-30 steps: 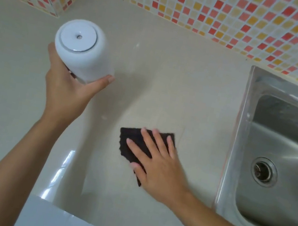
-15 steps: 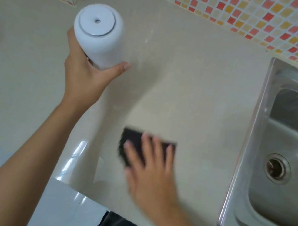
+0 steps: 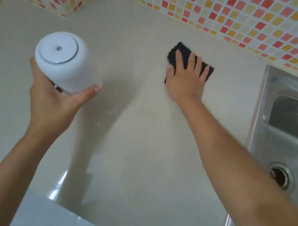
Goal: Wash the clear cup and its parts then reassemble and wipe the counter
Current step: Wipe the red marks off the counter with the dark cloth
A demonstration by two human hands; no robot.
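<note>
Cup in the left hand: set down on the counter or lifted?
Lifted. The left hand grips the cup from below, tilted, its white lid toward the camera, above the counter.

No writing, label, brand, number or sign can be read anywhere in view.

Cup [image 3: 67, 64]: white. Cloth [image 3: 182, 53]: black. Counter [image 3: 121, 128]: plain beige. Wall tiles [image 3: 221, 12]: red, orange, yellow and cream mosaic. Sink [image 3: 290, 128]: silver steel.
</note>
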